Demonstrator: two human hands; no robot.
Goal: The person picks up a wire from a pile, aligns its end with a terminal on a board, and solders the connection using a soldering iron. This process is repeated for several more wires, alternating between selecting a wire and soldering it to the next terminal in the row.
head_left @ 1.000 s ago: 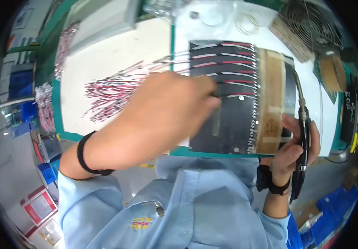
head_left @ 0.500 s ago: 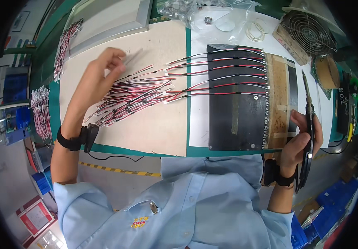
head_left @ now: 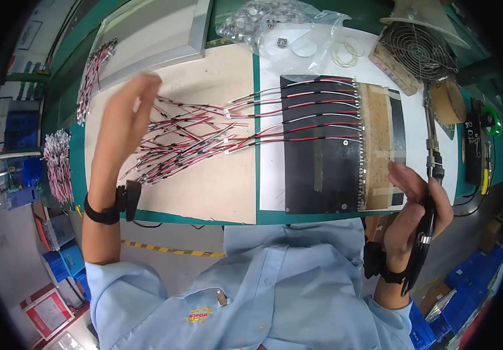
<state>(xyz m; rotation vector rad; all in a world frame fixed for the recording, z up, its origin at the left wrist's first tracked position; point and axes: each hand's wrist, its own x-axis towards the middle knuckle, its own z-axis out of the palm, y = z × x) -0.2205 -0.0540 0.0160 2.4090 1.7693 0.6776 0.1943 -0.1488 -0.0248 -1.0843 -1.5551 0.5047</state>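
Observation:
My right hand (head_left: 406,224) is closed around a soldering iron (head_left: 417,256), its slim metal shaft pointing away from me. Just left of that hand is a black board (head_left: 318,169) with a row of small metal terminals along its right side. Several red, white and black wires (head_left: 321,122) lie across the board and reach those terminals; white connectors sit at their left ends. Over the left part of the bench, my left hand (head_left: 123,122) is above a loose pile of similar wires (head_left: 176,149). Its fingers are curled but smeared by motion, so anything in them cannot be made out.
Bundles of wires (head_left: 58,166) lie along the left edge, beside a metal-framed panel (head_left: 152,35). Clear plastic bags (head_left: 280,23) of small parts lie at the back. A round fan grille (head_left: 420,52) and a roll of tape (head_left: 447,100) are at the far right.
My left hand has drawn back left, and the pale blurred thing by its fingers no longer shows. My right hand and the soldering iron have shifted slightly toward me. The whole view has shifted a little.

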